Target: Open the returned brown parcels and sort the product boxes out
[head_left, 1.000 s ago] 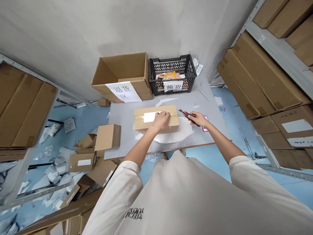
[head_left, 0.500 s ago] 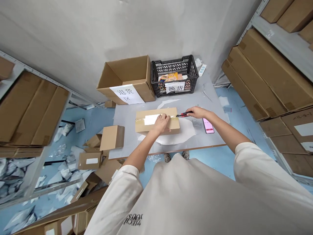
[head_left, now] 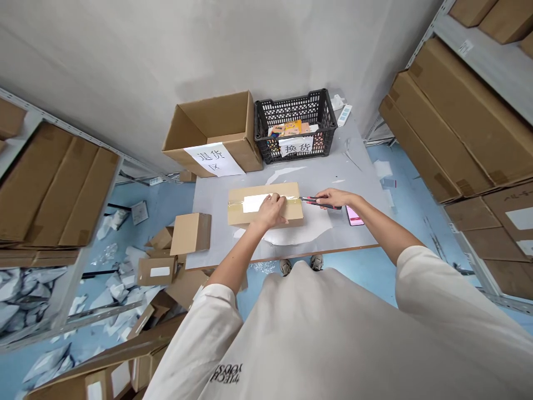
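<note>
A closed cardboard box (head_left: 293, 210) lies on the table, with clear tape along its top and a white label (head_left: 252, 203). My left hand (head_left: 271, 210) grips it from above, fingers bent over the label and tape, thumb toward the front side. In my right hand (head_left: 333, 197) is a slim red-and-black cutter (head_left: 313, 202). Two dark arms of it show, spread toward the hand, and its tip is at the taped right end of the box. Whether the tip touches the tape is too small to tell.
At the table's back stand an open carton (head_left: 216, 119) and a black crate (head_left: 295, 122) holding colourful packets. A phone (head_left: 353, 215) lies at the right, a smaller box (head_left: 189, 233) at the left edge. Shelves of cartons (head_left: 453, 116) flank the table; boxes and packaging litter the left floor.
The cutter, formerly seen as one narrow bar, now shows two spread arms. My right hand has shifted slightly. My left hand stays on the box.
</note>
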A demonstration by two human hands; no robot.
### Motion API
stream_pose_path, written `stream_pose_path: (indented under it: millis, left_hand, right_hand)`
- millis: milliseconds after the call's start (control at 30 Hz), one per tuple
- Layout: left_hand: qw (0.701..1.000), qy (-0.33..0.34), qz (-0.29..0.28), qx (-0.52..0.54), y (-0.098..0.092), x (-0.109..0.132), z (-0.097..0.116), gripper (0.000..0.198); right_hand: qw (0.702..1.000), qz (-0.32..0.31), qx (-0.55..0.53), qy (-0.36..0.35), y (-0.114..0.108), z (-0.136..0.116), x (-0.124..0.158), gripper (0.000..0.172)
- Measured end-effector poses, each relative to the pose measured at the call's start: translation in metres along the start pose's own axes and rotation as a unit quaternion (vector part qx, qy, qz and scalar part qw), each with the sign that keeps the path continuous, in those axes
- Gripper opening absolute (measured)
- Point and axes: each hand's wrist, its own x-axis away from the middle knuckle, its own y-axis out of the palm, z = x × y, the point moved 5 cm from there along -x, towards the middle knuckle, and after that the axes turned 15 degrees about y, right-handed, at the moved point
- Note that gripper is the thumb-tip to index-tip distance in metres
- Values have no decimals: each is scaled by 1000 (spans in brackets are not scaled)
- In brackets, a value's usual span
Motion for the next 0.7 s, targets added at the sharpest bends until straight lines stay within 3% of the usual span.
stream_pose_path:
  millis: [300,467,633,700]
  left_hand:
    - [1000,-7,16,16,-9,1,2,91]
    - [998,5,42,48,-8,5,-2,97]
    - [986,-9,146,80,-22,5,-10,60]
    - [983,-22,165,76,-26,2,-15,57]
  right_hand:
    - [996,-30,-76,21,29,16,23,59]
    - [979,96,-172,44,25,33,21,61]
    - [971,168,-172,7,17,31,24,66]
    - [971,196,-135,-9,18,22,30,64]
